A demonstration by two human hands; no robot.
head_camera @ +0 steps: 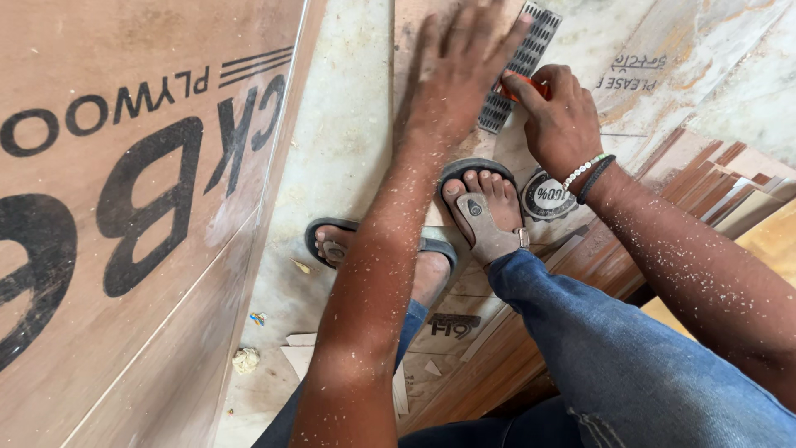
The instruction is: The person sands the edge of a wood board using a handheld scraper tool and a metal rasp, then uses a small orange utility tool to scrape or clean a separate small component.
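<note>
Rasp [521,68] top cut off — left hand [460,75] blurred.

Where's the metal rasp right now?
In the head view, top centre-right: the rasp lies on the board, its orange handle in the right hand, the left hand pressing beside it.

This is a place where people cut and shape wood, a woodwork shop. A big plywood sheet [124,207] with large printed letters stands to the left of the fingers [464,33]. Thin wood strips [696,178] lie stacked to the right of the fingers. Below the fingers, small wood scraps [303,353] lie on the pale stone floor [340,124]. Sawdust specks cover both arms
</note>
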